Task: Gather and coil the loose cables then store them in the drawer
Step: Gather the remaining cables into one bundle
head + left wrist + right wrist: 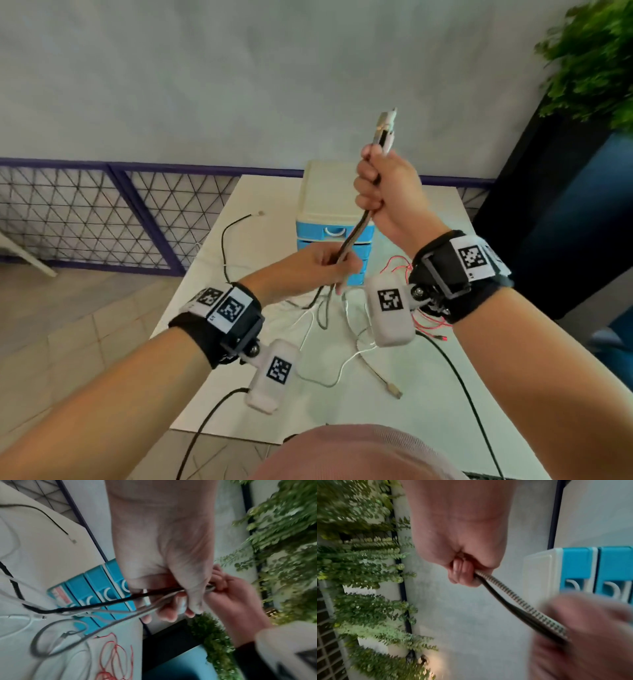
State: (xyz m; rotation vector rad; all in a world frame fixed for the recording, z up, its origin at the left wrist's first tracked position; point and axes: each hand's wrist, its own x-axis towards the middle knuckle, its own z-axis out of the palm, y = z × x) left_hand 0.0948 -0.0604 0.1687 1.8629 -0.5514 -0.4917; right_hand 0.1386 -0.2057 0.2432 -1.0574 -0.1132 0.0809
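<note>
My right hand is raised above the table and grips a bundle of cables in a fist, their plug ends sticking up out of it. Below it my left hand pinches the same bundle, which runs taut between both hands. In the right wrist view a braided cable and a black one leave my right fist. The left wrist view shows black, white and grey strands passing through my left fingers. The loose ends trail down onto the white table.
A small blue drawer unit with a cream top stands at the table's back, its drawers closed. A thin red wire lies right, a black cable left, a white one in front. A plant stands at the right.
</note>
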